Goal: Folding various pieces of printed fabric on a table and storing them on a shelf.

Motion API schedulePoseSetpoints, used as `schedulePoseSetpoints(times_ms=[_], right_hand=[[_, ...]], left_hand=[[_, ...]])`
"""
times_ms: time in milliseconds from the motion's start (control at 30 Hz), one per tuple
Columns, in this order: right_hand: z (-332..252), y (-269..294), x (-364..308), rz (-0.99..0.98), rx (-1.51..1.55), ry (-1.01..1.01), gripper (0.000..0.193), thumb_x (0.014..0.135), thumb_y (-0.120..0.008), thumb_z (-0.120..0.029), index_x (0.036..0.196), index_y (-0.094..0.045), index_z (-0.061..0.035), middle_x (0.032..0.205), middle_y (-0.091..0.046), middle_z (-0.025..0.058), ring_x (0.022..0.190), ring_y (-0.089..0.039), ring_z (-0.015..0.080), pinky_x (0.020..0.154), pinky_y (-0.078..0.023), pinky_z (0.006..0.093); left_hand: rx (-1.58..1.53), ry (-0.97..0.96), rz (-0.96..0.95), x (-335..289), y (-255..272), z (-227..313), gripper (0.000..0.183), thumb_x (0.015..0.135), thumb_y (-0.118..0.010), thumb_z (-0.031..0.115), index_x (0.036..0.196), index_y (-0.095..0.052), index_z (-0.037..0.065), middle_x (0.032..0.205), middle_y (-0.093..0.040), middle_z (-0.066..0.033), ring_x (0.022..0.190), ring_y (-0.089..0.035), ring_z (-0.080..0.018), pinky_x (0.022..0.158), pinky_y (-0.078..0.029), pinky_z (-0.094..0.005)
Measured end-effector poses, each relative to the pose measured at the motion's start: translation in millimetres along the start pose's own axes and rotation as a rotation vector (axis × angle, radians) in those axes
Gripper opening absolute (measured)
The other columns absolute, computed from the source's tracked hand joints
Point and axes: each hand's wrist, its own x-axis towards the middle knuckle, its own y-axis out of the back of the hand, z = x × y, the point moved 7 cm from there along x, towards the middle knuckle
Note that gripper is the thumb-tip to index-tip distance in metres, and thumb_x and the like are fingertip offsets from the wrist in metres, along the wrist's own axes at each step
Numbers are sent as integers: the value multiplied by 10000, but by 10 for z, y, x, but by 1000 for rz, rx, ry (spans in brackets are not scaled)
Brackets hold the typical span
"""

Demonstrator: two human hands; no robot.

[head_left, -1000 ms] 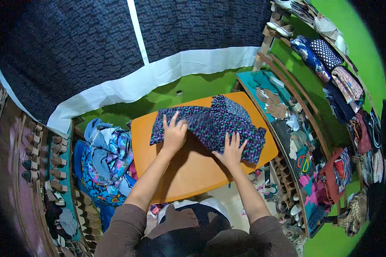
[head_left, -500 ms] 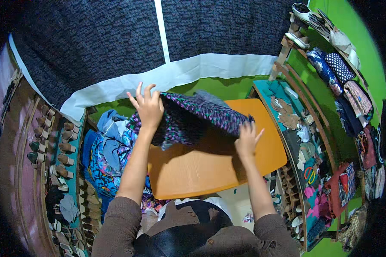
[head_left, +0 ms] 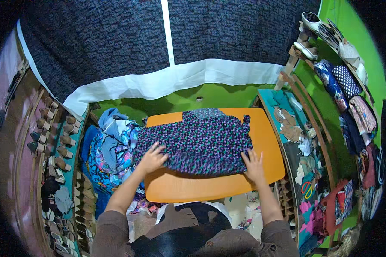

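The left hand (head_left: 153, 159) is resting on the front edge of a purple, green and black patterned cloth (head_left: 193, 141), its fingers loosely extended and gripping nothing visible. The right hand (head_left: 254, 166) is spreading its fingers at the cloth's front right corner, also lying open with the fingertips touching the fabric. The cloth is covering much of the back and middle of an orange table (head_left: 201, 188), its left end reaching slightly past the table's left edge. A bare strip of the table is showing along the side nearest the person.

Just left of the table, a heap of blue and floral clothes (head_left: 109, 165) is bulging upward. Behind the table, a dark patterned curtain (head_left: 111, 43) with a white border (head_left: 176, 81) is hanging against a green wall (head_left: 227, 93).

Farther left of the table, a rack (head_left: 75, 128) is holding rows of heeled shoes (head_left: 65, 152). Right of the table, a long shelf (head_left: 266, 97) is carrying tan scraps (head_left: 288, 125), red-and-yellow-handled scissors (head_left: 306, 189) and magenta pieces (head_left: 312, 218). Higher, beyond that side of the table, other shelving is holding folded fabrics (head_left: 346, 80) and pale shoes (head_left: 306, 50).
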Motion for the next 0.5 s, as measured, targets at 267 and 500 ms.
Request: schedulePoseSetpoints(times_ms=[267, 500], right_hand=[[422, 256, 891, 152, -72, 164, 350, 603, -584, 43, 911, -628, -118, 1265, -428, 49, 1237, -294, 315, 1038, -176, 553], [809, 1951, 2052, 551, -234, -29, 390, 623, -594, 17, 977, -599, -146, 1242, -466, 4, 1238, -311, 275, 1044, -175, 535]], left_hand=[[99, 436, -39, 389, -146, -511, 145, 741, -521, 130, 777, -648, 71, 1144, -529, -34, 1231, -334, -283, 1023, -140, -598], [442, 729, 392, 1644, 1285, -1299, 116, 685, -554, 86, 746, -652, 94, 1190, -526, 4, 1234, -329, -295, 1014, -105, -615]])
